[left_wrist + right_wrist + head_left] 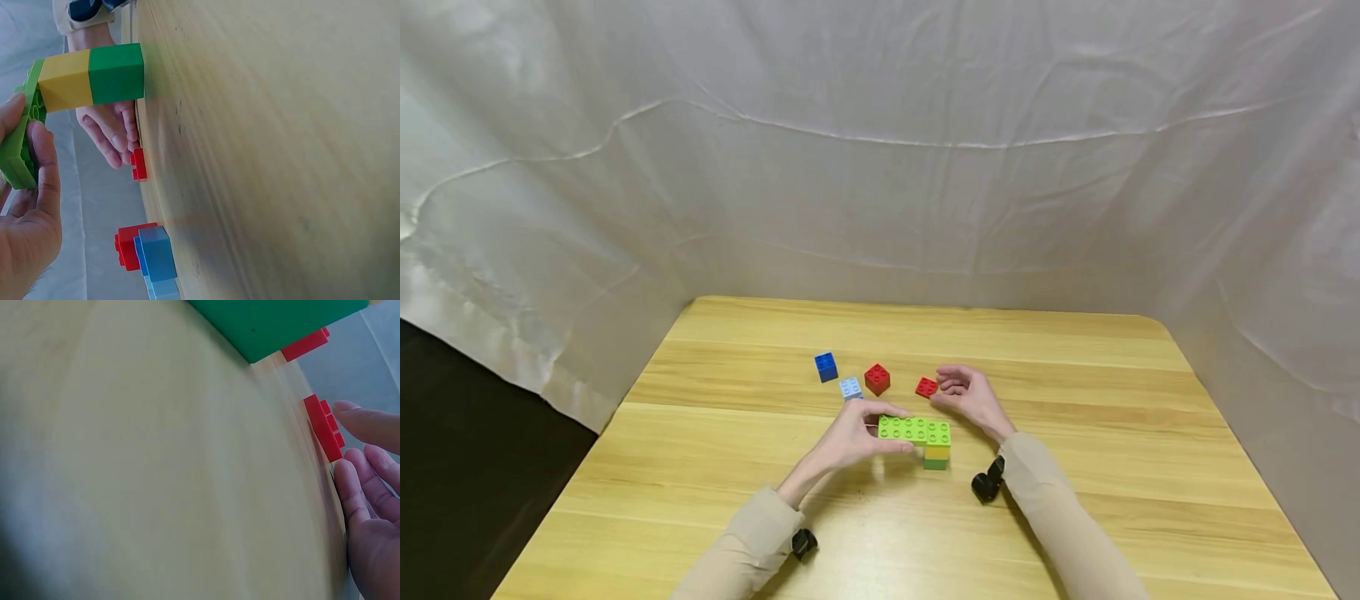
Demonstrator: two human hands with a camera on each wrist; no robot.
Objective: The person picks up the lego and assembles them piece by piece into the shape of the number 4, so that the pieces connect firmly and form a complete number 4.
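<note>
My left hand (853, 433) grips the long lime-green brick (902, 428) at its left part, thumb on the near side and fingers on the far side. Under that brick's right end are a yellow brick (65, 79) and a dark green brick (116, 74), joined in a short column. A flat red brick (927, 387) lies studs up on the table. Beside it is my right hand (973, 402), its fingers loosely bent and apart. In the right wrist view, fingertips (345, 406) come close to the flat brick; whether they touch it, I cannot tell.
Beyond my left hand stand a taller red brick (877, 379), a light blue brick (851, 388) and a dark blue brick (826, 367). The wooden table (1112, 400) is enclosed by a pale hanging sheet (880, 200) at the back and sides.
</note>
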